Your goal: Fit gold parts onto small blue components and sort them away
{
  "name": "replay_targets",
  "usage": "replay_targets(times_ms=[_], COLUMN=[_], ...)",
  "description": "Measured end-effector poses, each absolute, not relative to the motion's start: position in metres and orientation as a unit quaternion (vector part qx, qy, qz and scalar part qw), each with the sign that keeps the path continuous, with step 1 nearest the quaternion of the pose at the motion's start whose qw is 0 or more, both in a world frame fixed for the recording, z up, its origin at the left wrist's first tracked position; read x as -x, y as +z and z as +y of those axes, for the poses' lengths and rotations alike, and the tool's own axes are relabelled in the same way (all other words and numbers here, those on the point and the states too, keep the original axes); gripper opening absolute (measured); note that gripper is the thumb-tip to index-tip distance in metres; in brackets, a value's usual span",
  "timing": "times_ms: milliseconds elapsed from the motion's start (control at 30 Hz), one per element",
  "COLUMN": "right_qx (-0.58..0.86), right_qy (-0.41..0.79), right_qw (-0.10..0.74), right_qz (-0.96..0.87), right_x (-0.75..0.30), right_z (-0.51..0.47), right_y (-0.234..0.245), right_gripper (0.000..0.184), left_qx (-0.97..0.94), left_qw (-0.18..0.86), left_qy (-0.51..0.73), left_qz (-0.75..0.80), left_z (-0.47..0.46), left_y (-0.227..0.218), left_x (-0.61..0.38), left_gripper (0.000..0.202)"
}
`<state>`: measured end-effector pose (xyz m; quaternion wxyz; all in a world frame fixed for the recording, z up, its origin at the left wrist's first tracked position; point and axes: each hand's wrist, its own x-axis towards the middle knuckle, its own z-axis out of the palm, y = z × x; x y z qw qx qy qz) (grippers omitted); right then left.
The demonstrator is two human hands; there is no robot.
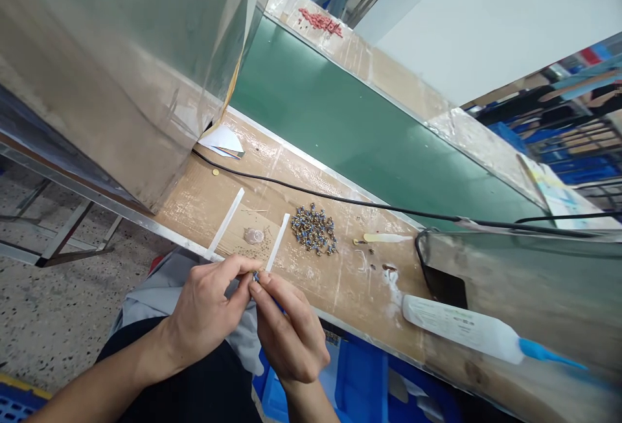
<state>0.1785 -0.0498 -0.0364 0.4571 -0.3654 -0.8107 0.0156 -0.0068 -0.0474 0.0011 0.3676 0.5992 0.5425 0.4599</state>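
Observation:
My left hand point(208, 303) is closed in a pinch at the table's front edge. Its thumb and forefinger meet at a small blue-and-metal part point(255, 276). From the other side my right hand point(292, 329) pinches the same part, fingertips nearly touching those of the left. A bit of blue shows between the right fingers; what it belongs to is hidden. Just beyond my hands, between two white tape strips, lies a small clear lump point(253, 235) with tiny bits scattered around it. To its right is a pile of small blue-and-brass parts point(314, 229).
A black cable point(311, 194) crosses the brown table point(311, 280). On the right lie a white bottle point(461, 329) with a blue nozzle and a pale, thin-tipped stick point(386, 238). Red pieces point(321, 22) sit on the ledge behind. A blue bin point(362, 377) is below the table.

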Motion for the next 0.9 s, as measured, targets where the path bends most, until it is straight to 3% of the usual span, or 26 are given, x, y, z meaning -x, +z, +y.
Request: replay_targets(times_ms=[533,767,900], right_qx=[0.386,0.39,0.394], right_qy=[0.037,0.015,0.009], right_qw=[0.464,0.503,0.506], right_qz=[-0.796,-0.771,-0.767], right_x=[-0.17,-0.167,-0.166], right_z=[-0.047,-0.05,-0.051], right_y=[-0.042,-0.034,-0.029], right_gripper=[0.054,0.052,0.052], left_qx=[-0.618,-0.508,-0.516], left_qw=[0.305,0.458,0.454], left_qy=[0.48,0.52,0.522], left_qz=[0.543,0.512,0.504], left_z=[-0.046,-0.046,-0.044], left_y=[-0.012,-0.009,-0.006], left_x=[0.003,0.003,0.004], left_gripper=[0.026,0.018,0.016])
